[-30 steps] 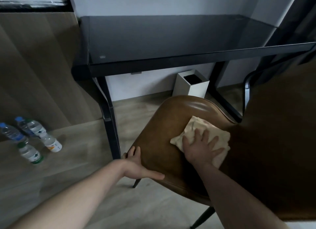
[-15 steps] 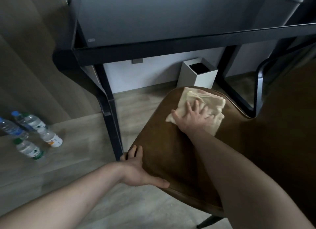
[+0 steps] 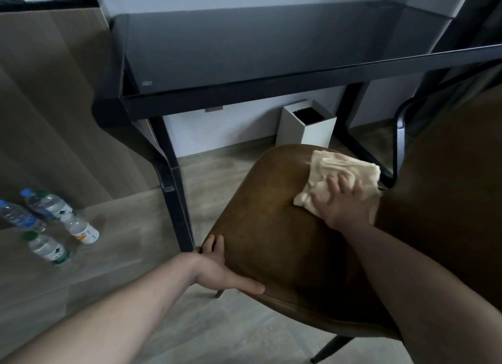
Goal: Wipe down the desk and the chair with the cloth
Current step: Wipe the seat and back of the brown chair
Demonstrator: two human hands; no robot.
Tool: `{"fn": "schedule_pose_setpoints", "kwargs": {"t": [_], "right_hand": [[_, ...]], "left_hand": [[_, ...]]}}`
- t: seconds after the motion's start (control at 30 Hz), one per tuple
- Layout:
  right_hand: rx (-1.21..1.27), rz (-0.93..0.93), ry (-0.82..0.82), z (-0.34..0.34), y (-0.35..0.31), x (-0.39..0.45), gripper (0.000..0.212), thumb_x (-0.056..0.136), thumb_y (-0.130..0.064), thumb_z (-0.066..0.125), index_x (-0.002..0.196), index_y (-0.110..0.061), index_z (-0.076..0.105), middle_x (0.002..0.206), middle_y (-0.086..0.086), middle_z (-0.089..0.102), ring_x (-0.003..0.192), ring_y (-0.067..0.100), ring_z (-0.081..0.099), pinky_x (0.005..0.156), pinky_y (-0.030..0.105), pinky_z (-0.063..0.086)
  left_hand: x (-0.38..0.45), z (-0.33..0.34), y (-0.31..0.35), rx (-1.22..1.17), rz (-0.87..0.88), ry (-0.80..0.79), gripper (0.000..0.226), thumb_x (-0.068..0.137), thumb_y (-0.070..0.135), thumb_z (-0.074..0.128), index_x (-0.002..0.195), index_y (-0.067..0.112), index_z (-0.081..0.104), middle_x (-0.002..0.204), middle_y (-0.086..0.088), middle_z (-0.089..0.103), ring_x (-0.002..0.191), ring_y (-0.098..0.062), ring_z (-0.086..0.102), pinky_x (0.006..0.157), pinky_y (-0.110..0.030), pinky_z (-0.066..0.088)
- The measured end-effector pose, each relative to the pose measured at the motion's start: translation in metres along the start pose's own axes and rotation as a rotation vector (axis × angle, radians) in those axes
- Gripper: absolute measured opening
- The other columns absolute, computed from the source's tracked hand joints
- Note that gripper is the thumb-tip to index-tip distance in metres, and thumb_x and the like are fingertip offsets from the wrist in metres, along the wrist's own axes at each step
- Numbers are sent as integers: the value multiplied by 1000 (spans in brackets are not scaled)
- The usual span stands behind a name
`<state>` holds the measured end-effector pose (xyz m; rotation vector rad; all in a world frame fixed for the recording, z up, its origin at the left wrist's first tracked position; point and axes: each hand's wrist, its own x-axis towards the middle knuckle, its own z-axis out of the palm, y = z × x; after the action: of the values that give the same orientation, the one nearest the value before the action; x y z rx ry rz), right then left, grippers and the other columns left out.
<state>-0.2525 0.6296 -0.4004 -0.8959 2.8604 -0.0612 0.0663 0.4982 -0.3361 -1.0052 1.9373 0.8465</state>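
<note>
Legibly, nothing can be read: a small round mark is seen near the front left corner of the dark glass top of the desk point(image 3: 271, 45), and the labels on the four water bottles point(image 3: 49, 225) lying on the wooden floor point(image 3: 206, 333) at the left are too blurred to be made out. The right hand point(image 3: 341, 204) is laid flat, palm down, on the cream cloth point(image 3: 345, 173), with the fingers spread wide and extended rather than curled around it; the cloth is pressed by them against the far right part of the brown leather seat of the chair point(image 3: 282, 227), close to where the seat meets the backrest. The left hand point(image 3: 220, 271) is clasped over the near left edge of the seat, with the thumb stretched along the top of the rim and the fingers wrapped down over the side. A white square bin point(image 3: 307, 131) is seen standing under the desk, beyond the chair. Compared with half a second ago, the cloth and the right hand are found further to the right on the seat, while the grip of the left hand on the edge is unchanged
</note>
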Motion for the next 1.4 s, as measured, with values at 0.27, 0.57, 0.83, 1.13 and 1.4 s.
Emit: {"fn": "schedule_pose_setpoints", "kwargs": {"t": [0.27,0.57,0.83,1.13,1.4], "right_hand": [[80,254,0,-2,-27,8,93,94,-82,14,171,-32,5,179,2,-10,161,45,-16,120,80,1],[-112,-283,-112,-8,-167,9,73,100,-71,29,167,-43,20,179,-4,6,163,41,-11,113,81,-15],[-19,-404,-106,-8,-143,-12,74,99,-78,23,166,-45,20,179,-5,10,165,31,-7,125,68,2],[100,76,-110,-5,-4,-31,81,99,-79,28,169,-42,9,179,-9,-2,163,38,-11,122,78,2],[163,62,-172,5,-64,-74,76,102,-72,24,169,-44,2,179,-10,-7,160,46,-20,120,80,-1]], "left_hand": [[8,3,-3,-27,17,11,182,33,104,72,163,26,-30,172,2,-35,160,-37,-25,132,-58,3],[11,1,-3,2,23,17,178,37,102,72,164,28,-27,173,4,-33,161,-33,-24,133,-54,5],[6,-1,0,2,19,23,176,40,101,74,165,27,-26,172,4,-33,161,-34,-23,133,-52,4],[6,4,0,-59,8,27,188,24,104,73,164,27,-27,172,5,-35,161,-33,-25,132,-58,2],[8,4,-2,-29,13,51,186,27,105,71,165,26,-25,173,4,-32,162,-33,-21,132,-56,3]]}}
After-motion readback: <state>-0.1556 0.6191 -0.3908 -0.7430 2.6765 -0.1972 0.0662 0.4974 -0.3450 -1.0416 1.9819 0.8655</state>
